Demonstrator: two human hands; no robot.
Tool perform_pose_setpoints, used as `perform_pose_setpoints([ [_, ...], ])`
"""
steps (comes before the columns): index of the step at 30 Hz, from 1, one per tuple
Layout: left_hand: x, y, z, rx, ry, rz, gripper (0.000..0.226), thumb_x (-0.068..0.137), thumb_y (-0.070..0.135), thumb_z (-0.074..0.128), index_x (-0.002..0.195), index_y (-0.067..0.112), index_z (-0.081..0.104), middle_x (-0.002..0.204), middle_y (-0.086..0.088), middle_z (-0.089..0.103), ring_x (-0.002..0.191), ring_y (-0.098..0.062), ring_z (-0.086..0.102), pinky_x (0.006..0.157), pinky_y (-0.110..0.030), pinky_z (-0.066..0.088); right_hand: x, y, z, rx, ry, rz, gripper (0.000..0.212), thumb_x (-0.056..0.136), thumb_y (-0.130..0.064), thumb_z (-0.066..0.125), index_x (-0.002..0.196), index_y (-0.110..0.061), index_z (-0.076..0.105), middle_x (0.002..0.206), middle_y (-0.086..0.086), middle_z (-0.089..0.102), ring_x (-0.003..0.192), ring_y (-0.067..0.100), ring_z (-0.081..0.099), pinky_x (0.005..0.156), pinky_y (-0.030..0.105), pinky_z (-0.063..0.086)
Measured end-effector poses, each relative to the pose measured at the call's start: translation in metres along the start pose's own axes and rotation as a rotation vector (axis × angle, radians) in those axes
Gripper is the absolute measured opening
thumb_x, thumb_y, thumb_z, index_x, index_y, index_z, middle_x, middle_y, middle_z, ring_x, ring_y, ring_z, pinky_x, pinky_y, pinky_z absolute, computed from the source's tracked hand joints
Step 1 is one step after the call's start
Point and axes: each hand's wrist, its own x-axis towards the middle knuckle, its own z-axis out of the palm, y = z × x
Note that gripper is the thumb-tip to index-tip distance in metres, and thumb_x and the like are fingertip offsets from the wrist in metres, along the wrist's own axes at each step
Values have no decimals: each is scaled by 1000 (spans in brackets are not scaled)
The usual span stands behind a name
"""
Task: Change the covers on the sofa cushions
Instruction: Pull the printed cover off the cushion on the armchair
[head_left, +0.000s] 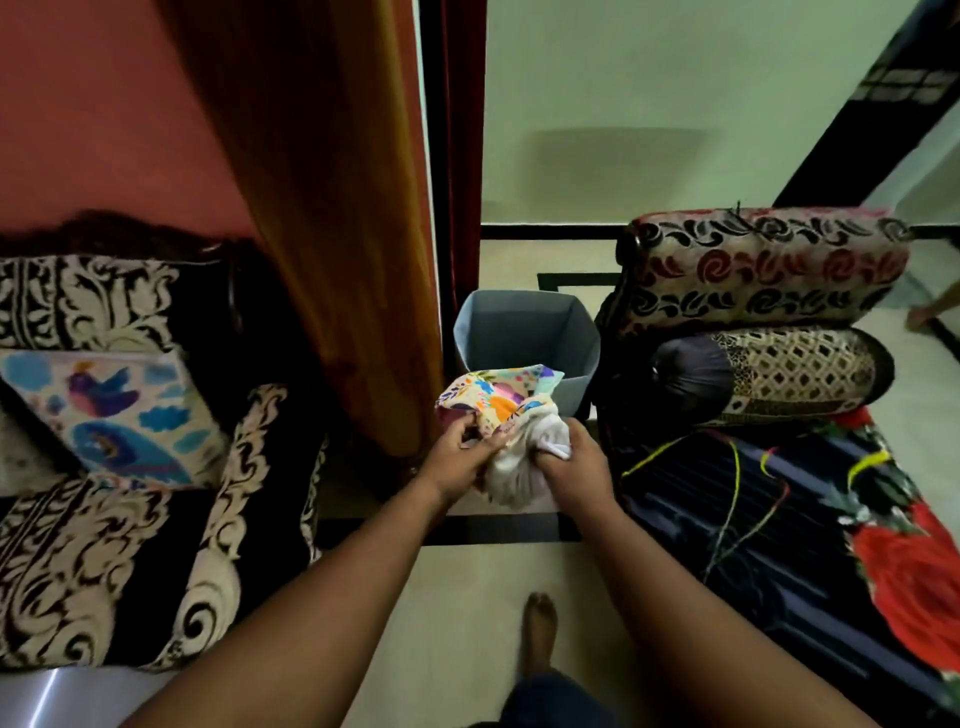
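Pale tiled floor (467, 597) with dark border lines is running between the furniture, green wall (649, 104) behind, red wall (104, 104) at left. Far left I'm seeing a sofa (119, 561) in black-and-cream scroll fabric, and a cushion with a blue bird print (114, 415) is leaning on its seat against the backrest. Next to it an orange-brown curtain (332, 208) is hanging down to the floor. Behind the hands a grey bin (524, 332) is standing open on the floor, just beside the curtain.

In the middle, I'm holding both arms out. The left hand (457, 457) is pinching the edge of the colourful floral cover (498, 395), fingers curled on the fabric. The right hand (566, 462) is gripping the white inner cushion (519, 467), fingers closed round its bunched fabric. The cover is sitting bunched over the top of the white cushion, held in the air in front of the bin, between sofa and bed; the cushion's lower part is showing bare.

A bare foot (540, 629) is standing on the tiles below.

To the right, a patterned bolster (763, 265) is lying on top of a dark diamond-print pillow (774, 374), both at the head of a bed with a dark rose-print blanket (831, 530).
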Motion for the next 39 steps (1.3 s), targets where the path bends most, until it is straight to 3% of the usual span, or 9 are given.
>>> perform_pose_setpoints([
  [2, 43, 12, 16, -17, 69, -17, 74, 80, 30, 82, 143, 10, 48, 129, -6, 65, 115, -20, 65, 97, -36, 55, 53, 2, -13, 19, -14, 19, 18, 78, -24, 72, 94, -27, 63, 85, -11, 70, 81, 5, 65, 77, 36, 56],
  [4, 78, 31, 31, -5, 117, -13, 61, 93, 14, 72, 146, 7, 44, 129, -7, 59, 113, -17, 60, 91, -27, 52, 101, -2, -23, 19, -33, 31, 18, 77, -27, 70, 94, -28, 64, 85, -13, 70, 81, 3, 65, 77, 36, 57],
  [13, 240, 87, 53, 89, 154, -49, 56, 90, -6, 67, 142, 2, 45, 136, -21, 54, 124, -29, 56, 109, -43, 46, 280, -30, -34, -24, -89, 39, 18, 78, -23, 70, 94, -29, 62, 93, -9, 69, 91, 14, 66, 85, 43, 56],
  [18, 324, 105, 58, 90, 145, -101, 56, 91, -5, 67, 142, 2, 46, 133, -21, 58, 115, -24, 59, 107, -45, 48, 364, -25, -29, -62, -80, 133, 26, 78, -29, 69, 104, -27, 62, 100, -7, 69, 96, 19, 66, 86, 38, 55],
  [23, 390, 110, 74, 129, 224, -149, 54, 90, -1, 70, 139, 3, 49, 131, -16, 61, 111, -20, 61, 105, -36, 48, 447, -15, -23, -102, -132, 178, 30, 83, -25, 70, 111, -23, 59, 99, -7, 66, 96, 20, 63, 83, 32, 49],
  [29, 452, 103, 90, 74, 344, -217, 59, 91, 6, 72, 145, 8, 47, 129, 0, 59, 118, -15, 59, 101, -33, 51, 539, 12, 2, -143, -336, 185, 37, 88, -23, 70, 122, -18, 56, 109, -1, 63, 97, 17, 57, 83, 30, 44],
  [34, 474, 86, 105, 64, 426, -270, 58, 92, 8, 71, 145, 8, 47, 131, 0, 58, 116, -14, 59, 102, -30, 47, 589, 50, 25, -210, -548, 235, 46, 85, -34, 61, 129, -26, 49, 120, 11, 64, 108, 38, 64, 88, 57, 56],
  [37, 472, 77, 107, 76, 444, -284, 55, 91, 12, 72, 142, 8, 51, 137, -9, 61, 120, -18, 61, 109, -39, 47, 601, 56, 27, -254, -606, 272, 59, 89, -22, 65, 145, -22, 45, 131, 13, 63, 112, 37, 63, 97, 53, 53],
  [39, 464, 76, 108, 48, 470, -300, 57, 93, 13, 71, 145, 6, 48, 137, -7, 59, 122, -17, 58, 110, -38, 45, 603, 53, 26, -298, -634, 272, 62, 90, -24, 68, 148, -21, 44, 134, 13, 61, 115, 37, 62, 99, 51, 51],
])
